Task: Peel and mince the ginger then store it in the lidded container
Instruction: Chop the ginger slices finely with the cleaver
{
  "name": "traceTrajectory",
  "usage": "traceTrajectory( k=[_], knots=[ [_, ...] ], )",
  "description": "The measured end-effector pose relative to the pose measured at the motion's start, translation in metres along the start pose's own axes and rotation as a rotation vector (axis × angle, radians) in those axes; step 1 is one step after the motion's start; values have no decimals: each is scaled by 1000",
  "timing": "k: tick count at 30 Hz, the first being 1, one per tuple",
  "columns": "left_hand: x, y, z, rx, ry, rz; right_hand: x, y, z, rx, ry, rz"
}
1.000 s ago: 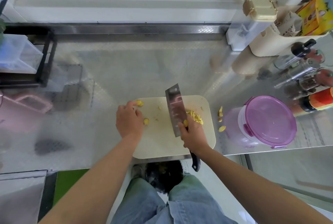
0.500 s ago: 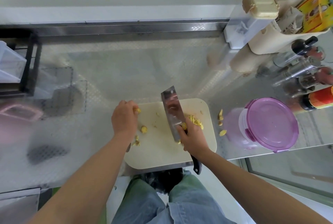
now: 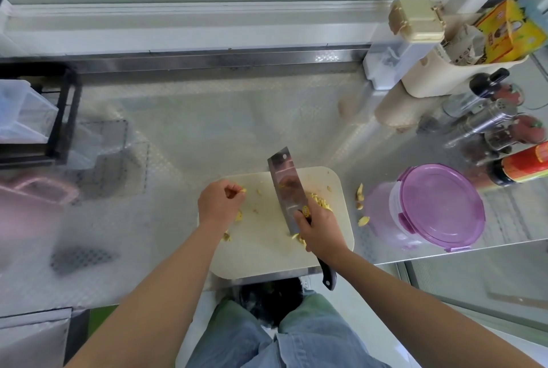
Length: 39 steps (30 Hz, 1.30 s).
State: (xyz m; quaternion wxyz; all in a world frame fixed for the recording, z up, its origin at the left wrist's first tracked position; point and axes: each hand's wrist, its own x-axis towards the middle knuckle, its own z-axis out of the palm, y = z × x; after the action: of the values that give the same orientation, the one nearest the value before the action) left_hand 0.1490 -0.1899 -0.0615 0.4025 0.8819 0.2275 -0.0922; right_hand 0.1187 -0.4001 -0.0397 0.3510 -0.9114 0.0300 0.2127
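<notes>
Fig.: My left hand (image 3: 219, 204) pinches a small ginger piece (image 3: 242, 190) over the cutting board's (image 3: 267, 252) far-left part, fingers curled. My right hand (image 3: 321, 228) grips the cleaver (image 3: 286, 189), its blade between both hands. The chopped ginger pile (image 3: 322, 204) lies just right of the blade, touching my right hand. The lidded container (image 3: 439, 207) stands closed on the worktop (image 3: 207, 136), right of the board.

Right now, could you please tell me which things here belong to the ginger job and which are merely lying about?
In use: cleaver in right hand, ginger piece pinched by left hand, chopped ginger, cutting board, lidded container.
Lying about: sauce bottle, metal shaker, black rack, yellow box.
</notes>
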Motion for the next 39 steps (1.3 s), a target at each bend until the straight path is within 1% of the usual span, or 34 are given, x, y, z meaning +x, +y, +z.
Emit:
traceTrajectory(
  k=[4, 7, 9, 11, 13, 15, 18, 22, 29, 34, 39],
  knots=[
    [-6, -9, -1, -188, 29, -105, -6, 1, 0, -7, -5, 1],
    [-14, -2, 1, -346, -61, -79, -10, 0, 3, -12, -3, -19],
    [-16, 1, 4, -267, -74, -25, -12, 0, 3, -16, 4, -13],
    [-17, 2, 4, -122, 9, -8, -13, 0, 2, -25, 5, -9],
    [-16, 3, 0, -42, 105, -31, -15, 0, 1, -20, 6, -10],
    [-13, 1, -3, -18, 146, -85, -15, 1, 1, -13, 10, -15],
    [-9, -1, -4, -32, 130, -143, -14, 2, 4, -3, 10, -16],
    [-3, 2, -2, -22, 129, -140, -11, 1, 8, 10, 0, 2],
    [11, 5, 1, 162, 123, -73, 1, -3, 5, 16, -26, 32],
    [12, 9, 5, 298, 141, 8, 4, -5, 3, 9, -38, 23],
    [13, 7, 3, 348, 128, 64, 5, -3, 2, -6, -46, 11]
  ],
)
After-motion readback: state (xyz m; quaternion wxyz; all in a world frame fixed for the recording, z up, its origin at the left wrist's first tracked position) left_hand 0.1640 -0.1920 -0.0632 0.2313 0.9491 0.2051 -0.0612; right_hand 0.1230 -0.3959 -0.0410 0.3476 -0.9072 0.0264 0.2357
